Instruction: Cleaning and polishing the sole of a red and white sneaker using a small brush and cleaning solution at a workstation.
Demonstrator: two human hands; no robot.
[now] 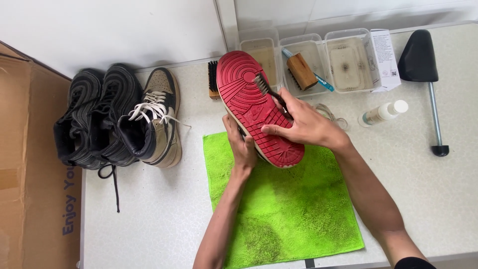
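My right hand [303, 124] clamped on brush [266, 88], bristles on red sole. My left hand [241, 144] closed around shoe [256, 107] from below, sole up, tilted, heel over green cloth [284, 209] near desk's front edge. Behind shoe, along back edge: three clear tubs [348, 62], wooden brush [301, 70] in middle one. Bottle [383, 113] and shoe tree [423, 69] toward right edge. Three shoes [119, 117] at left edge, beside cardboard box [30, 164].
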